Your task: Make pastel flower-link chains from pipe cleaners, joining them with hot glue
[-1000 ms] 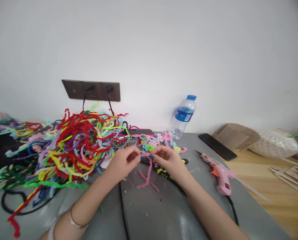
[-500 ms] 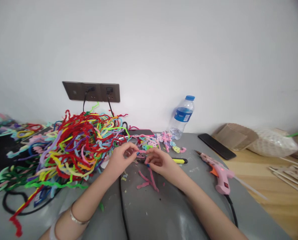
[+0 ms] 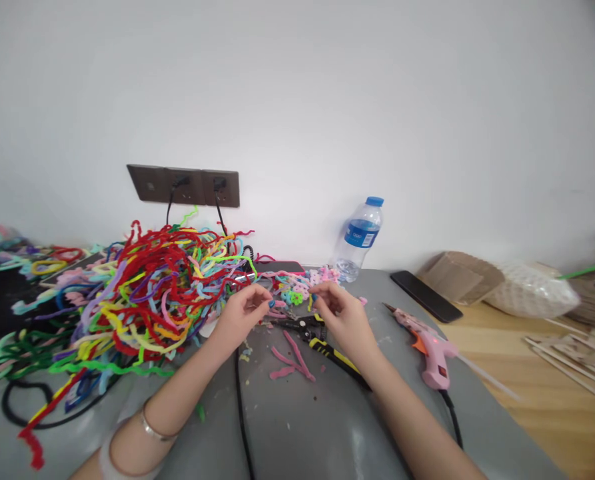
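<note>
On the grey mat [image 3: 327, 427], pink pipe-cleaner pieces [image 3: 292, 357] are now being left lying — released since a second ago. Left hand [image 3: 240, 317] and right hand [image 3: 344, 317] are being raised apart, fingertips pinched, possibly on small bits — contents unclear.

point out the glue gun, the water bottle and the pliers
glue gun [image 3: 428, 347], head view, on its pink body above the grip
water bottle [image 3: 360, 234], head view, on the blue label
pliers [image 3: 327, 349], head view, on the yellow and black handle
</note>
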Demonstrator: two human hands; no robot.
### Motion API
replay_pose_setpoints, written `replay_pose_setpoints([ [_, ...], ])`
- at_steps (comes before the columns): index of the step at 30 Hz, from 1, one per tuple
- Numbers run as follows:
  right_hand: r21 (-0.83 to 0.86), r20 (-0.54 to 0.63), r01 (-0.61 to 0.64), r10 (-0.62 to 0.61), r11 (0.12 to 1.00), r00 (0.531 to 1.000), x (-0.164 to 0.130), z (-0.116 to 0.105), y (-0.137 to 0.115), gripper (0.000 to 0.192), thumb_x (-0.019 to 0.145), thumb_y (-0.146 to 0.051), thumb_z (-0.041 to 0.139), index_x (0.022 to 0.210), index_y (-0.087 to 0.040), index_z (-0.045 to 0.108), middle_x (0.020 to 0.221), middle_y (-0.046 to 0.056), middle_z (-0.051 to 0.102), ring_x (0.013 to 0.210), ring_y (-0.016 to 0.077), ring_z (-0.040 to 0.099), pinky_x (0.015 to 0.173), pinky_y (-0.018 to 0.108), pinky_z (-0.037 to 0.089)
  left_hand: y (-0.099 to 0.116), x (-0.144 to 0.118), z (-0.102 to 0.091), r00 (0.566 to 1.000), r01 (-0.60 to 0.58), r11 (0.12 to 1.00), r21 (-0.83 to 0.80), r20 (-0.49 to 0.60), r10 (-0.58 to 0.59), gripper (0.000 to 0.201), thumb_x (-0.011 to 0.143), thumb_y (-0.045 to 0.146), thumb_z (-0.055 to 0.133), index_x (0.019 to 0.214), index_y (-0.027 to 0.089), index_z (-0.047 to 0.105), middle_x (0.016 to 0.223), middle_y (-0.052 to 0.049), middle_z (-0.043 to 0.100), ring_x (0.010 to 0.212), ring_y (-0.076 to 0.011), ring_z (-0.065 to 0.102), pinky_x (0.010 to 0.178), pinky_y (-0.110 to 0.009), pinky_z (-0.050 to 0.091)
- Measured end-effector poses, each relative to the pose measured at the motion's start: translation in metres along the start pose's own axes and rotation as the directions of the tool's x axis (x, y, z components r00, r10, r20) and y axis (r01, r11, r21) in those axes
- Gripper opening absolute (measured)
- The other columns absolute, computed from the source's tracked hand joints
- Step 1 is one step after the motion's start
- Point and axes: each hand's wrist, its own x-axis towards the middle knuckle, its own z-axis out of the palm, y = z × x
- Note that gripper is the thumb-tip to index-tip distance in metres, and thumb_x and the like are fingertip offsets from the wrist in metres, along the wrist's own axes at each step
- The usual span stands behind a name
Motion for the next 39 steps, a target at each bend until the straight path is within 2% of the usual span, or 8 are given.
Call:
replay_pose_setpoints([
  [4,-0.107,-0.069,-0.043,0.036,0.993,0.997,0.006,-0.034,-0.009,0.025,0.083,-0.035,0.049,0.095,-0.018,0.063,0.073,0.002,0.063,0.059,0.0157,0.057,0.057,0.027,0.043,0.000,-0.001,0.000,0.999,-0.015,1.000,0.003,0.031,0.015,0.010,0.076,0.026,0.062,0.079,0.017,0.061,0.070,0.002,0.058,0.062,-0.0114,0.054,0.057,-0.021,0.042],
  [8,-0.456,0.078,-0.217,0.281,0.863,0.956,-0.013,-0.098,-0.011,0.030,0.082,-0.047,0.054,0.088,-0.021,0.065,0.070,0.004,0.068,0.063,0.0211,0.063,0.059,0.030,0.045,-0.001,-0.003,0.001,0.997,-0.052,0.999,0.017,0.055,0.051,0.007,0.077,0.023,0.060,0.080,0.017,0.062,0.076,0.000,0.062,0.064,-0.0120,0.058,0.060,-0.022,0.044],
  [14,-0.751,-0.020,-0.536,0.799,0.385,0.601,-0.070,-0.160,0.028,0.044,0.087,-0.053,0.049,0.058,-0.021,0.056,0.057,0.009,0.068,0.055,0.0244,0.065,0.058,0.034,0.045,0.001,-0.006,0.005,0.993,-0.095,0.994,0.051,0.071,0.092,0.007,0.079,0.024,0.062,0.082,0.018,0.061,0.075,0.001,0.061,0.065,-0.0136,0.060,0.062,-0.024,0.046],
  [17,-0.745,-0.027,-0.567,0.833,0.352,0.552,-0.082,-0.159,0.045,0.052,0.089,-0.059,0.044,0.053,-0.022,0.051,0.051,0.008,0.066,0.053,0.0245,0.066,0.062,0.036,0.046,0.001,-0.008,0.006,0.989,-0.130,0.988,0.084,0.085,0.123,0.004,0.079,0.022,0.062,0.081,0.018,0.061,0.074,0.001,0.061,0.063,-0.0130,0.060,0.061,-0.024,0.045],
  [23,-0.657,-0.067,-0.655,0.836,0.373,0.544,-0.079,-0.145,0.057,0.044,0.086,-0.056,0.048,0.059,-0.022,0.056,0.043,0.003,0.059,0.048,0.0223,0.063,0.058,0.033,0.046,-0.002,-0.006,0.002,0.983,-0.175,0.976,0.130,0.071,0.167,0.004,0.078,0.020,0.060,0.079,0.018,0.063,0.076,0.000,0.064,0.064,-0.0132,0.059,0.061,-0.023,0.044],
  [26,-0.500,-0.034,-0.728,0.829,0.470,0.558,-0.084,-0.150,0.061,0.040,0.079,-0.054,0.055,0.056,-0.022,0.054,0.041,0.002,0.056,0.042,0.0191,0.058,0.051,0.031,0.043,-0.001,-0.005,0.001,0.986,-0.162,0.978,0.133,0.055,0.156,0.006,0.078,0.021,0.060,0.080,0.018,0.065,0.074,0.000,0.066,0.066,-0.0140,0.060,0.062,-0.023,0.045],
  [33,0.033,-0.022,-0.596,0.596,0.803,0.802,-0.098,-0.147,0.047,0.047,0.072,-0.067,0.065,0.074,-0.020,0.061,0.062,0.004,0.062,0.048,0.0159,0.054,0.046,0.028,0.042,0.004,-0.006,0.003,0.990,-0.134,0.989,0.059,0.048,0.131,0.009,0.079,0.022,0.062,0.082,0.018,0.069,0.075,-0.001,0.068,0.064,-0.0141,0.061,0.061,-0.023,0.047],
  [39,0.440,-0.062,-0.322,0.385,0.839,0.921,-0.063,-0.109,0.003,0.040,0.072,-0.051,0.076,0.096,-0.023,0.060,0.078,0.002,0.062,0.055,0.0137,0.051,0.049,0.027,0.044,0.001,-0.006,0.001,0.996,-0.090,0.996,-0.010,0.002,0.090,0.014,0.080,0.024,0.063,0.086,0.017,0.073,0.079,-0.004,0.072,0.065,-0.0148,0.062,0.059,-0.023,0.047],
])
